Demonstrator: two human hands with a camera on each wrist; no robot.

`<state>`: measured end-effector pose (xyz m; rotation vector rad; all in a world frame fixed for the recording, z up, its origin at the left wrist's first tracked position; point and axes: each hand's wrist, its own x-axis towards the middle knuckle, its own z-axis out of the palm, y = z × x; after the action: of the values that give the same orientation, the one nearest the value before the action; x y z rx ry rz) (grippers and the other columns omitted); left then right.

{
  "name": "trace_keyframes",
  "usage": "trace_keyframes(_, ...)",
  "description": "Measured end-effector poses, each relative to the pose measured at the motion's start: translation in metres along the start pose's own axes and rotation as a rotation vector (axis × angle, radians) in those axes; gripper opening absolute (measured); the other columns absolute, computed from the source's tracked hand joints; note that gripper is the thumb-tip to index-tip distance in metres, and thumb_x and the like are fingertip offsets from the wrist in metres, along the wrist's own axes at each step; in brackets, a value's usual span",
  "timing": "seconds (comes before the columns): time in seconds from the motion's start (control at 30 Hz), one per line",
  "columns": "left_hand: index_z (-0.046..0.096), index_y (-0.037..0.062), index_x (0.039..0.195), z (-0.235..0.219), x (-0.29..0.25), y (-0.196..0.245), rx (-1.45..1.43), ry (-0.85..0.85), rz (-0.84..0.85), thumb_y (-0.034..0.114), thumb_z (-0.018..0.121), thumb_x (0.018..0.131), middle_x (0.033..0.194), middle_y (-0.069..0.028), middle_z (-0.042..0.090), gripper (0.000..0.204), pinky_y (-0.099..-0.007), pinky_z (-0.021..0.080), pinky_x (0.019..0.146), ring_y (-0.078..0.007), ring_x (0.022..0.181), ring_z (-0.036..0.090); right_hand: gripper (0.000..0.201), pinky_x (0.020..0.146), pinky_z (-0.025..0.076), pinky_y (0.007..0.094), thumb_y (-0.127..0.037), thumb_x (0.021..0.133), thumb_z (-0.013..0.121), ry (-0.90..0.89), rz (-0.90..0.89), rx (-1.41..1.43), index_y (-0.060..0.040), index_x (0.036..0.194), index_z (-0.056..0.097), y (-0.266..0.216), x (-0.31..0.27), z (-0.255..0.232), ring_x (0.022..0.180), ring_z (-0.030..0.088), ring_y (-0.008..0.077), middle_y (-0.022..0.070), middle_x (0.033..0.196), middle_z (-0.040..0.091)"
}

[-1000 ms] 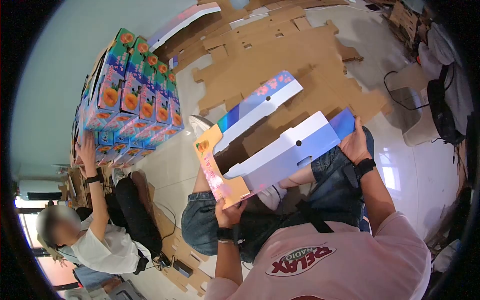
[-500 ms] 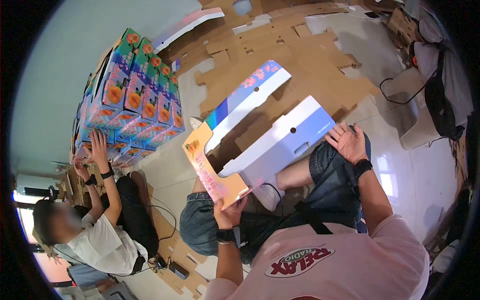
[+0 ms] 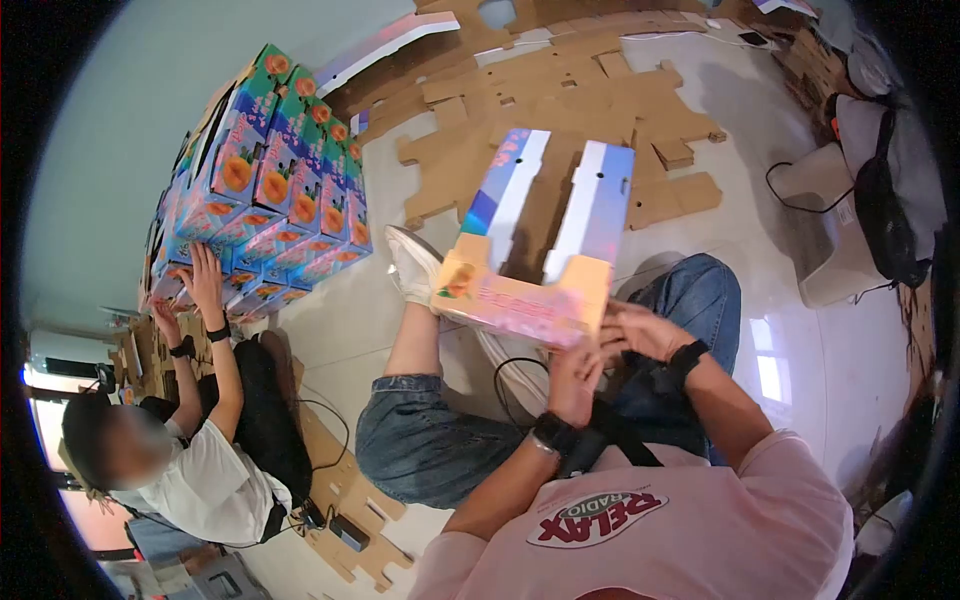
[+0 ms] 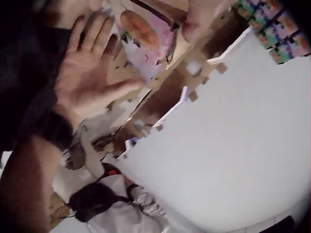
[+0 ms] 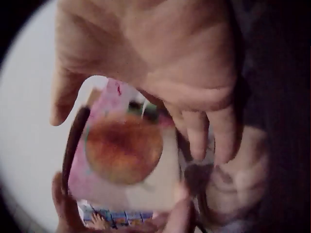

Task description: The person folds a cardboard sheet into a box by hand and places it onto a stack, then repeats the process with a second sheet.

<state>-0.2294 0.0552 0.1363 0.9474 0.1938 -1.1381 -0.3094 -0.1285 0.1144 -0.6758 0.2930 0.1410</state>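
Note:
My left hand (image 3: 573, 382) grips the near right corner of a long, printed cardboard fruit box (image 3: 520, 300). Two side walls stretch away from me with an open gap between them, and the orange end panel faces my body. In the right wrist view, fingers and thumb of that hand hold both sides of an end panel with a round fruit picture (image 5: 124, 148). My right hand (image 3: 645, 332) is right beside the left one, overlapping it in the head view. In the left wrist view the right hand (image 4: 90, 73) shows a spread palm close to the box, holding nothing.
A stack of fruit boxes (image 3: 270, 190) stands at the left, with another person's hands (image 3: 205, 285) on it. Flattened cardboard (image 3: 570, 100) covers the floor ahead. A pale stool (image 3: 825, 225) with a black bag stands at the right.
My right hand has let go of the box's far end and moved in beside the left. The box, still in my left hand, has swung to point straight away from me and shifted right.

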Motion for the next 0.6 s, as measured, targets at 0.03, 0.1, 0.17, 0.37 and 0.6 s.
trace_keyframes(0.03, 0.051, 0.0119, 0.123, 0.004, 0.000, -0.008, 0.002, 0.000, -0.003, 0.034, 0.056, 0.092, 0.118, -0.0051, 0.058, 0.038, -0.0338, 0.042, 0.095, -0.0166, 0.105, 0.055, 0.083, 0.094, 0.046, 0.0411, -0.033, 0.089, 0.062, 0.044, -0.029, 0.021, -0.0135, 0.151, 0.012, 0.009, 0.000, 0.012, 0.117, 0.052, 0.0257, 0.0125, 0.139, 0.045)
trace_keyframes(0.1, 0.055, 0.0127, 0.117, 0.009, 0.001, -0.017, 0.117, 0.060, -0.136, 0.037, 0.054, 0.094, 0.114, -0.0040, 0.059, 0.034, -0.0300, 0.042, 0.091, -0.0152, 0.101, 0.056, 0.084, 0.093, 0.046, 0.0417, -0.030, 0.087, 0.065, 0.148, -0.097, 0.086, -0.0154, 0.150, 0.010, 0.022, -0.002, 0.024, 0.117, 0.052, 0.0252, 0.0109, 0.140, 0.040)
trace_keyframes(0.17, 0.056, 0.0123, 0.115, 0.011, 0.001, -0.011, 0.113, 0.059, -0.192, 0.037, 0.054, 0.094, 0.114, -0.0040, 0.058, 0.033, -0.0302, 0.042, 0.091, -0.0148, 0.100, 0.056, 0.084, 0.093, 0.046, 0.0419, -0.026, 0.086, 0.065, 0.193, -0.092, 0.087, -0.0149, 0.150, 0.011, 0.014, -0.005, 0.044, 0.117, 0.052, 0.0254, 0.0120, 0.138, 0.042)
trace_keyframes(0.37, 0.058, 0.0087, 0.116, 0.015, -0.015, 0.017, 0.288, -0.177, -0.403, 0.033, 0.060, 0.092, 0.105, -0.0027, 0.061, 0.035, -0.0312, 0.042, 0.091, -0.0144, 0.099, 0.057, 0.086, 0.093, 0.045, 0.0360, -0.015, 0.076, 0.067, 0.394, -0.221, -0.078, -0.0078, 0.147, 0.019, -0.004, -0.007, 0.060, 0.115, 0.050, 0.0239, 0.0137, 0.129, 0.047)
trace_keyframes(0.6, 0.055, 0.0012, 0.118, 0.076, -0.018, 0.088, 1.118, -0.269, 0.316, 0.019, 0.074, 0.079, 0.109, -0.0085, 0.059, 0.048, -0.0366, 0.042, 0.095, -0.0217, 0.105, 0.055, 0.088, 0.104, 0.031, 0.0309, -0.011, 0.066, 0.068, 0.439, -0.302, -0.295, -0.0009, 0.143, 0.026, -0.029, -0.044, 0.064, 0.119, 0.045, 0.0217, 0.0118, 0.128, 0.048)
